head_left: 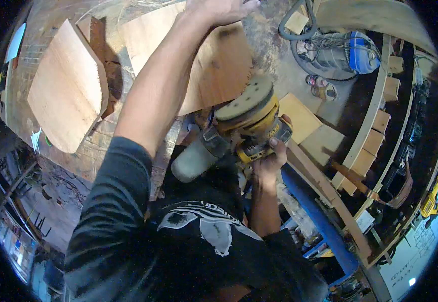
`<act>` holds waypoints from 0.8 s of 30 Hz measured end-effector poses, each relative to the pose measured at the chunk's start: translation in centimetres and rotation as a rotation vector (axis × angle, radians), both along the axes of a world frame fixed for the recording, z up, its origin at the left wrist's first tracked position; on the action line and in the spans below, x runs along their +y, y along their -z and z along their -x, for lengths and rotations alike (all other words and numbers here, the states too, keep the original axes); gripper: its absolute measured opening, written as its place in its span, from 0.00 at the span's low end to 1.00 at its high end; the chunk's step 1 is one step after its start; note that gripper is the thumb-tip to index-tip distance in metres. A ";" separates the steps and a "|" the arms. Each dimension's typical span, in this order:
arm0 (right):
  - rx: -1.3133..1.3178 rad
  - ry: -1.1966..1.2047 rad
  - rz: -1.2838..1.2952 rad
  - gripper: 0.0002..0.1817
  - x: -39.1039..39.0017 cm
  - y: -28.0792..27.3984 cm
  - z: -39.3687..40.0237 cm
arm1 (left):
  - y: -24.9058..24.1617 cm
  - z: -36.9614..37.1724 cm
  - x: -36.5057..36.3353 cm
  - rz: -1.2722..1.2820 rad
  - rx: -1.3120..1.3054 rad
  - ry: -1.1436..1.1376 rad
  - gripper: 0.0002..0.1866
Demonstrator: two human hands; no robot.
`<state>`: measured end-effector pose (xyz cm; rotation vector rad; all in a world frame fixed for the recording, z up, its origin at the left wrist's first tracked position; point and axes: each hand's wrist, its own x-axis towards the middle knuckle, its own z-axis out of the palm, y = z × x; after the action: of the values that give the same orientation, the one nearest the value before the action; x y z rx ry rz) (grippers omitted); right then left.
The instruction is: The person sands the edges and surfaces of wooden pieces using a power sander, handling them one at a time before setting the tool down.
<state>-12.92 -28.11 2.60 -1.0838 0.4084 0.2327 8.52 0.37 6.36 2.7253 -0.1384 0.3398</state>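
My right hand [274, 153] is wrapped round a yellow and black sander [251, 126], whose pale dust canister points to the lower left. The sander is tilted, its round, holed pad beside the near right edge of a curved wooden board [216, 70]; whether they touch is unclear. At the top of the view, my left hand [221, 10] lies at the board's far edge, with a finger stretched out and the others partly cut off. My left forearm crosses over the board. Another curved wooden board [70, 85] rests on the worktable [115, 38] to the left.
A blue and grey shop vacuum [364, 53] with a hose stands at the upper right, near a pair of sandals [321, 87]. Wooden blocks [373, 141] line a shelf frame on the right. A yellow tool [432, 196] lies at the far right.
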 end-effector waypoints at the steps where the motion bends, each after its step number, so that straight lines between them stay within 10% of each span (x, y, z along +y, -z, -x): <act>1: 0.002 0.001 -0.002 0.43 0.4 -0.4 0.0 | 0.7 -0.3 -0.1 0.008 0.013 0.008 0.21; 24: -0.001 -0.031 -0.107 0.47 -0.7 -0.1 -1.6 | 5.9 -1.7 -0.5 0.009 -0.296 -0.249 0.11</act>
<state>-11.28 -28.80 2.67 -0.9862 0.3740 0.2786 10.17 -0.16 0.42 2.6703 0.1243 0.8118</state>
